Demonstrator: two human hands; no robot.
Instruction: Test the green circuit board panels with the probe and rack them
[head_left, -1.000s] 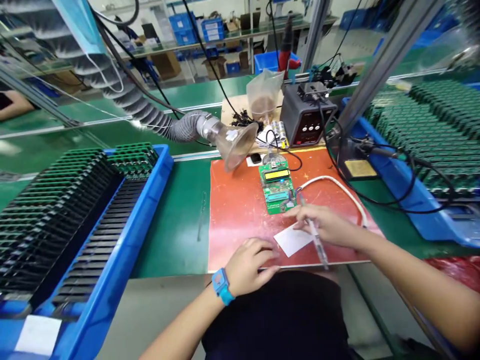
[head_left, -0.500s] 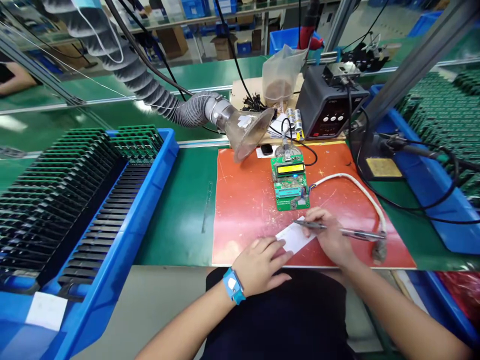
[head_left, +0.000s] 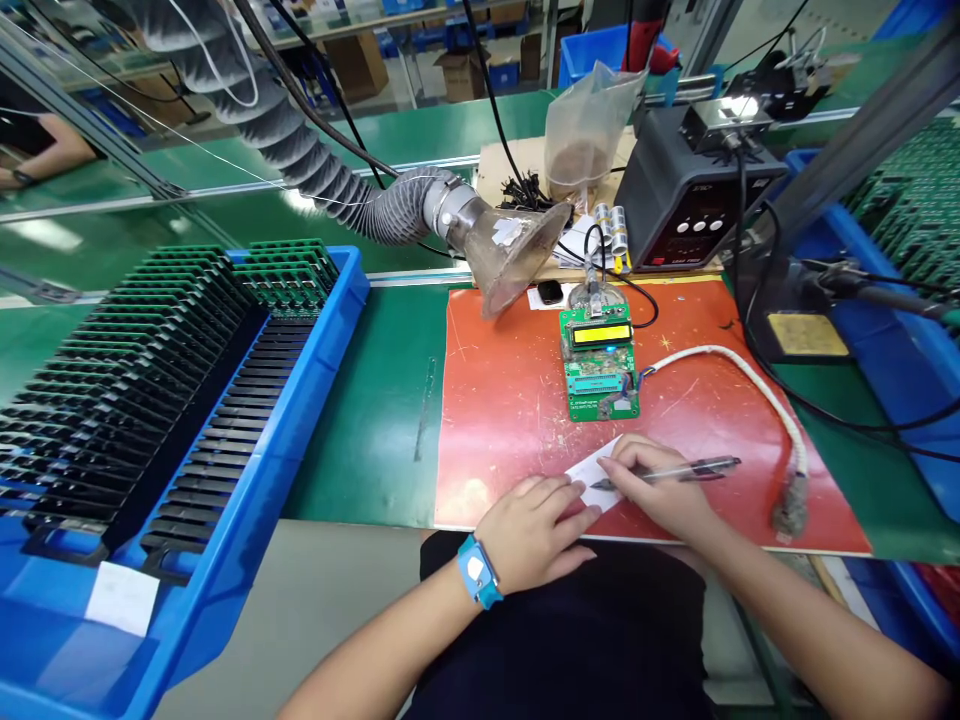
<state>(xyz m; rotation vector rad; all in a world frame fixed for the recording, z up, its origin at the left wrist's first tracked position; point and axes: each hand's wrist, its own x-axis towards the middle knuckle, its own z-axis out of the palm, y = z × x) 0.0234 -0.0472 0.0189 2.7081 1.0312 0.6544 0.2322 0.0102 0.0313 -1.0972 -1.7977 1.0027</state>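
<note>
A small white paper (head_left: 594, 470) lies on the red mat (head_left: 495, 400) near the table's front edge. My left hand (head_left: 536, 530), with a blue wristband, rests flat on its lower left part, fingers spread. In my right hand (head_left: 660, 480) is a dark pen (head_left: 701, 470), its tip at the paper and its back end pointing right. Just beyond the paper sits a green circuit board (head_left: 600, 362) with a lit yellow display and a teal socket. From its right side a white cable (head_left: 742, 360) curves to a grey connector.
A blue bin (head_left: 300, 420) of upright green boards stands at left. A fume hose funnel (head_left: 517, 255) hangs over the mat's back edge. Behind right are a black soldering station (head_left: 697, 200) and another blue bin (head_left: 885, 330). A person's arm (head_left: 56, 150) shows at far left.
The pen tip has moved down the paper towards my left hand, and my right hand has closed in on the paper. The whole view has shifted slightly.
</note>
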